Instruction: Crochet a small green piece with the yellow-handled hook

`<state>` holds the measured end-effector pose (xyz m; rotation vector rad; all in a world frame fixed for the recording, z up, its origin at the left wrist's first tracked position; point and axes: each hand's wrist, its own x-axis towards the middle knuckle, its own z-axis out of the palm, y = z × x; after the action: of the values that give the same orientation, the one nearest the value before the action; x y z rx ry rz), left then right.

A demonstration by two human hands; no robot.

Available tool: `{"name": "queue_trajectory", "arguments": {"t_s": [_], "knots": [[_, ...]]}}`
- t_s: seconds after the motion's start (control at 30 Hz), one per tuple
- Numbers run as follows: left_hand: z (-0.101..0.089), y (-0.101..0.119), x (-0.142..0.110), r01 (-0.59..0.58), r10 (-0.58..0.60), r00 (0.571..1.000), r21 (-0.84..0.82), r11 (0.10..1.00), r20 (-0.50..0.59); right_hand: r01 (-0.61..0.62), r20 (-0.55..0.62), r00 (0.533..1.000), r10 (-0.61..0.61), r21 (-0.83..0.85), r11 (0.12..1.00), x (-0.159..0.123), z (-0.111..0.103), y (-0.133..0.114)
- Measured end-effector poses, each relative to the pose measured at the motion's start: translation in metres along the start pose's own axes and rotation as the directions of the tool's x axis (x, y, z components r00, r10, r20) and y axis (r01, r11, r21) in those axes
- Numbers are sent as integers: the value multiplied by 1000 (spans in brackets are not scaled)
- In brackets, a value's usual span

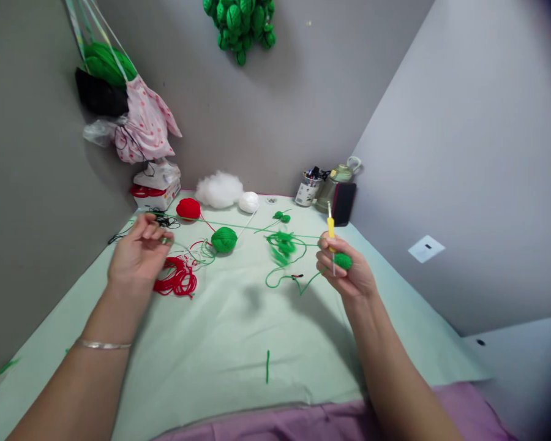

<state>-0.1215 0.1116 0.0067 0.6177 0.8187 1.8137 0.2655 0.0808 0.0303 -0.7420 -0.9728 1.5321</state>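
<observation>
My left hand (138, 248) is raised at the left with its fingers curled around green yarn (264, 228). The yarn runs taut across to my right hand (349, 272). That hand grips a yellow-handled crochet hook (331, 228), which points upward, and a small green crocheted piece (343, 261) against the palm. Between the hands is a motion-smeared green bunch (282, 247); whether it hangs or lies on the table I cannot tell. A loose green strand loops below it. A green yarn ball (224, 239) sits nearer my left hand, beside coiled red cord (178, 277).
On the covered table (211, 355) are a red yarn ball (188, 209), a white ball (248, 202), fluffy stuffing (219, 189) and a short green strand (267, 366). A pen container (307, 188), a jug (333, 187) and a phone (344, 204) stand back right. Bags (144, 119) hang left.
</observation>
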Motion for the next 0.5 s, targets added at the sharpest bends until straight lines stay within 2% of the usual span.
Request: {"name": "queue_trajectory", "arguments": {"t_s": [0.13, 0.27, 0.4, 0.5], "knots": [[-28, 16, 15, -73, 79, 995, 89, 993, -67, 53, -40, 998, -52, 15, 998, -1, -9, -9], [-47, 28, 23, -107, 121, 991, 189, 976, -64, 94, -64, 994, -93, 24, 995, 0, -18, -18], [-52, 29, 26, -200, 190, 979, 448, 871, 66, 101, -54, 994, -100, 30, 994, -1, -21, -24], [-39, 19, 22, -220, 147, 974, 573, 790, 172, 29, -11, 1000, -29, 19, 999, -3, -15, -20]]}}
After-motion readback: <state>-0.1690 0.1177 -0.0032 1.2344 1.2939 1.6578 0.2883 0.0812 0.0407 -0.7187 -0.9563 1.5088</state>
